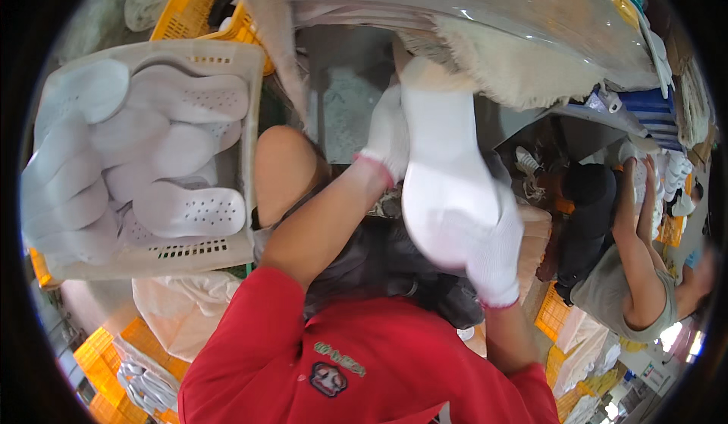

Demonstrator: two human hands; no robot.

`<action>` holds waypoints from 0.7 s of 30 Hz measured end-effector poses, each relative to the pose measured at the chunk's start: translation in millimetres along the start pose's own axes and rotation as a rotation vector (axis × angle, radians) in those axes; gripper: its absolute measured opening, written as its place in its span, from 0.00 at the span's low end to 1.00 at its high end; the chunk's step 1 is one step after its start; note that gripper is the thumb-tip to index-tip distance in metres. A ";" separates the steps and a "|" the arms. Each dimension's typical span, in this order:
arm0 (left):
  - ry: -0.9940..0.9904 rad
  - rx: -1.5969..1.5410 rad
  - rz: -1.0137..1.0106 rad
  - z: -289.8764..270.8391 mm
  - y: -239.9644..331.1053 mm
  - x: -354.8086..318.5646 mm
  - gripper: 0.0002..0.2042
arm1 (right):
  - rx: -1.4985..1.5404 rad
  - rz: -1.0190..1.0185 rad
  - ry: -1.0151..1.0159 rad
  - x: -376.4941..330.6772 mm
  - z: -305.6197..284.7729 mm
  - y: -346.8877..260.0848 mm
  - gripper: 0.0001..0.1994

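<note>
A white insole point(447, 174) lies lengthwise between the person's two hands, over the lap, its toe and heel ends pointing near and far. Both hands wear white knit gloves with pink cuffs. The right hand point(494, 253) holds the near end from the right, its fingers curled around the edge and partly hidden beneath. The left hand point(388, 132) rests along the left edge of the far half — whether its fingers close on the insole or merely lie against it, I cannot tell.

To the left stands a pale crate point(235, 253), heaped with more white insoles point(193, 208), several of them dotted with small holes. Beyond it, at the far left, is a yellow basket point(178, 15). On the far side, clear film point(493, 3) covers a broad pile, and cream fleece point(523, 64) hangs from its near edge. At the right, a co-worker in a grey top point(633, 291) leans with both forearms stretched toward the far side — near more white things, too small to make out.
</note>
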State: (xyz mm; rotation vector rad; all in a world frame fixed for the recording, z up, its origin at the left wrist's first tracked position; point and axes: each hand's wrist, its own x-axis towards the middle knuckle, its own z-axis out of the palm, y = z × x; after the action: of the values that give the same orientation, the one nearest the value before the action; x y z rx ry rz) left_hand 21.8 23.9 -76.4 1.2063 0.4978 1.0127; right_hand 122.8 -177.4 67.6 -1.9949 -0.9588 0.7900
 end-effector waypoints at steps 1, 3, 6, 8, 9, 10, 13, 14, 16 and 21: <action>0.051 -0.026 -0.094 0.8 1.6 -0.1 0.20 | 0.038 -0.047 -0.009 -1.0 0.3 -4.2 0.36; 0.198 -0.491 -0.164 0.0 8.1 2.5 0.19 | -0.265 -0.154 -0.003 -6.3 0.0 -10.4 0.31; 0.005 0.458 0.016 -4.7 11.9 4.0 0.18 | -0.125 -0.028 0.034 -3.3 1.4 -18.3 0.33; 0.029 0.909 0.042 -4.7 11.0 -3.0 0.16 | -0.124 -0.034 -0.032 6.3 2.9 -27.0 0.35; 0.060 0.433 -0.010 -4.1 9.9 -5.2 0.16 | -0.111 -0.018 -0.041 8.2 5.6 -28.8 0.35; 0.145 -0.032 -0.112 -6.3 5.9 -6.9 0.17 | -0.099 0.011 -0.041 1.9 6.4 -26.8 0.35; 0.033 0.652 0.052 -14.3 -8.6 1.9 0.20 | -0.156 -0.054 0.036 11.7 8.8 -15.9 0.30; -0.010 0.807 0.024 -18.5 -11.8 8.9 0.21 | -0.255 -0.209 0.046 29.3 12.9 -12.5 0.30; 0.042 1.158 0.094 -26.6 -10.8 20.7 0.25 | -0.247 -0.262 -0.003 72.4 23.6 -18.8 0.26; 0.367 -0.006 -0.304 -29.0 19.1 5.5 0.30 | -0.443 -0.527 -0.174 43.9 22.9 -26.6 0.29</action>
State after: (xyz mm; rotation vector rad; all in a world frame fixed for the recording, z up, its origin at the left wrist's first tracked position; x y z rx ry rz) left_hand -5.3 44.2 -67.2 0.9050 0.9348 0.9718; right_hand 118.7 -121.4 69.5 -1.9009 -1.7935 0.4829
